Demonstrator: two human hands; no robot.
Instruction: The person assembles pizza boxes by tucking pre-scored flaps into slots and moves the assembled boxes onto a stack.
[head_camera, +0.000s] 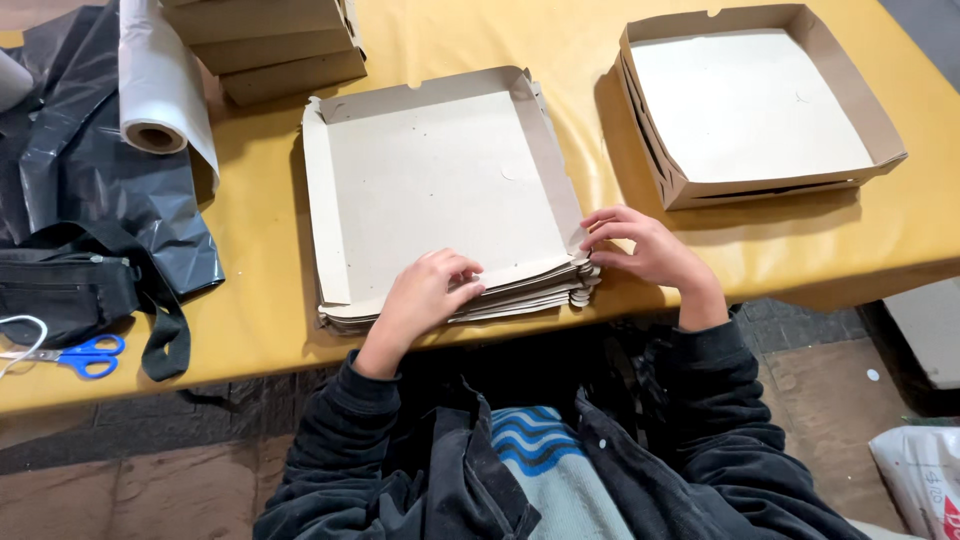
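A stack of flat grey cardboard box blanks (440, 190) lies on the yellow table (260, 310) right in front of me. My left hand (425, 293) rests on the near edge of the top blank, fingers curled and pressing on it. My right hand (645, 247) pinches the near right corner of the top blank, where its flap bends up. The side flaps of the top blank stand partly raised.
A folded cardboard tray (850, 100) sits at the far right. More folded boxes (270, 45) are stacked at the back. A plastic roll (155, 90), black plastic sheet (120, 200), black bag (60, 290) and blue-handled scissors (85, 355) lie at the left.
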